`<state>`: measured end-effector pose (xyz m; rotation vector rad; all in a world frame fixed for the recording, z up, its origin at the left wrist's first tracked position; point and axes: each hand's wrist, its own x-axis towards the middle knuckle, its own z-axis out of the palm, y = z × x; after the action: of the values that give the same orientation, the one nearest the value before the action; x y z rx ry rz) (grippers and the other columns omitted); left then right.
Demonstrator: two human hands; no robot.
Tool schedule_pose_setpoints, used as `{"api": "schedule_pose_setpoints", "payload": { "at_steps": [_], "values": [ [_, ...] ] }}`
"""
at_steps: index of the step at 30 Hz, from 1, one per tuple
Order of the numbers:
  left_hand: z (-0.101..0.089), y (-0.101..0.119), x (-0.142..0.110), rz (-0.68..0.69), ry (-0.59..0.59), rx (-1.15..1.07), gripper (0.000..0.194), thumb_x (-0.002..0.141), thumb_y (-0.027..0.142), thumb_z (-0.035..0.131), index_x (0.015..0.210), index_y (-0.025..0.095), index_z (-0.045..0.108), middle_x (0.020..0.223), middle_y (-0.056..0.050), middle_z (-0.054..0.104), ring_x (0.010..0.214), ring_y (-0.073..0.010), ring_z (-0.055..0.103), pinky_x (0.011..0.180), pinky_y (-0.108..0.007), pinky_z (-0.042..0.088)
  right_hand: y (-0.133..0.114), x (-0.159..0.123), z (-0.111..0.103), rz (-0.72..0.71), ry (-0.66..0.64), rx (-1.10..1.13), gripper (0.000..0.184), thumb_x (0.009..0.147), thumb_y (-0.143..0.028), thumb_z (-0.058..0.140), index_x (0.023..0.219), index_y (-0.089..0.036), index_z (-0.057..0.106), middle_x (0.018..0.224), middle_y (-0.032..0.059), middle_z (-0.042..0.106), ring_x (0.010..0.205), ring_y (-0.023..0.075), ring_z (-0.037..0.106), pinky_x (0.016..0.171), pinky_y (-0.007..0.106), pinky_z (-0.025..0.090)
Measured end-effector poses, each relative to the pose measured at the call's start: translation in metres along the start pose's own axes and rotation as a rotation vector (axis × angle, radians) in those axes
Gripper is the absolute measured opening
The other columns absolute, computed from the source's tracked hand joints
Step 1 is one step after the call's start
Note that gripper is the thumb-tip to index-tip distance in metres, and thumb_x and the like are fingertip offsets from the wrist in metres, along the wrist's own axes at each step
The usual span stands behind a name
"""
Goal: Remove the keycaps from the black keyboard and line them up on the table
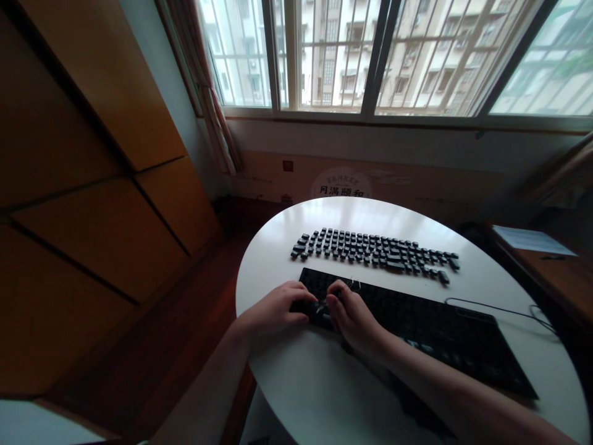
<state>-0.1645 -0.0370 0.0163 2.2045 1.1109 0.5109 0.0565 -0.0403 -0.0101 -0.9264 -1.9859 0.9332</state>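
Observation:
A black keyboard (417, 318) lies at a slant on the white round table, and the key area shows dark with few details. My left hand (278, 306) is at its left end, thumb and fingers curled round the near left corner. Close beside it, my right hand (354, 315) is closed over the left part of the keyboard. Thin wire ends of what looks like a keycap puller (354, 284) stick out past its fingers; the rest is hidden in the grip. Beyond the keyboard, loose black keycaps (370, 247) are laid out in rows.
The white table (296, 383) has a curved edge close to my left forearm. A black cable (495, 307) runs off to the right. A brown desk (551, 272) with a paper sheet (532, 240) stands at the right, wooden cabinets (92, 185) at the left.

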Motion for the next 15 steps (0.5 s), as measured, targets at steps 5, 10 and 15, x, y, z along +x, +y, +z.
{"api": "schedule_pose_setpoints", "payload": {
  "at_steps": [5, 10, 15],
  "values": [
    [-0.003, 0.009, 0.0, 0.014, 0.042, -0.003, 0.033, 0.078, 0.023, 0.072, 0.11, 0.023, 0.07, 0.106, -0.004, 0.066, 0.097, -0.0192, 0.06, 0.087, -0.029, 0.047, -0.003, -0.001, -0.001, -0.024, -0.009, -0.022, 0.016, 0.099, -0.033, 0.04, 0.091, -0.02, 0.046, 0.059, -0.0038, 0.052, 0.051, 0.0109, 0.047, 0.052, 0.021, 0.036],
    [-0.001, 0.027, 0.003, -0.007, 0.132, 0.078, 0.014, 0.085, 0.026, 0.066, 0.095, 0.02, 0.073, 0.091, -0.003, 0.07, 0.08, -0.0163, 0.062, 0.075, -0.026, 0.047, -0.013, -0.003, -0.009, -0.204, -0.068, -0.156, 0.013, 0.098, -0.03, 0.043, 0.093, -0.019, 0.049, 0.077, 0.0024, 0.06, 0.06, 0.012, 0.054, 0.058, 0.023, 0.039],
    [-0.014, 0.032, 0.013, -0.003, 0.155, 0.276, 0.012, 0.085, 0.022, 0.065, 0.095, 0.021, 0.07, 0.093, -0.002, 0.069, 0.085, -0.0178, 0.062, 0.076, -0.026, 0.046, -0.026, 0.001, -0.034, -0.243, -0.049, -0.352, 0.014, 0.098, -0.03, 0.043, 0.093, -0.019, 0.05, 0.071, 0.0014, 0.059, 0.056, 0.0126, 0.052, 0.056, 0.024, 0.035]
  ]
}}
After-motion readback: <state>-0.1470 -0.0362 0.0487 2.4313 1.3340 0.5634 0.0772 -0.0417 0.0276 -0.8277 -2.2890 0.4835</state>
